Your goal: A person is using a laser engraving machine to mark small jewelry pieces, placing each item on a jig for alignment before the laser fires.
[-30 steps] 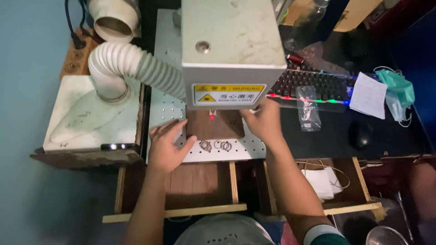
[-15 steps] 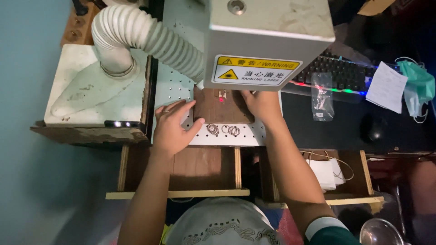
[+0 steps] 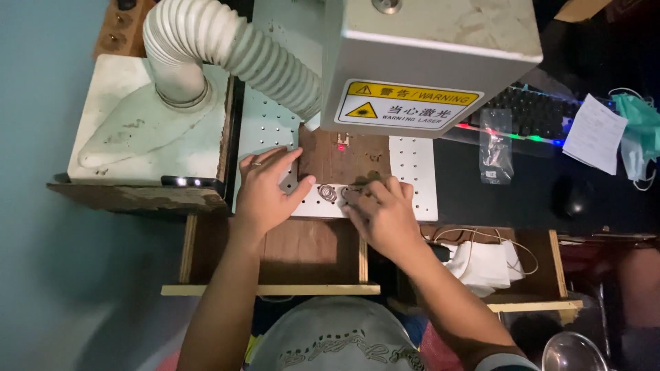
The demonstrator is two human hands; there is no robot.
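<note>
My left hand (image 3: 265, 192) lies flat with fingers spread on the white perforated plate (image 3: 412, 172), its thumb at the edge of a brown wooden board (image 3: 344, 159). A red light dot (image 3: 341, 147) shows on the board under the grey machine head (image 3: 433, 62). Two small metal rings (image 3: 328, 193) lie on the plate between my hands. My right hand (image 3: 381, 211) is curled just right of them, fingertips pinched on another ring whose shape is mostly hidden.
A ribbed white hose (image 3: 234, 51) runs from a white box (image 3: 137, 124) to the machine. A lit keyboard (image 3: 536, 113), a small plastic bag (image 3: 495, 148), paper (image 3: 595, 134) and a mouse (image 3: 574, 199) lie right. Open wooden drawers (image 3: 275, 251) sit below.
My right hand has come down from the board under the machine head to the rings at the plate's front edge. My left hand has stayed on the plate. The camera has moved closer.
</note>
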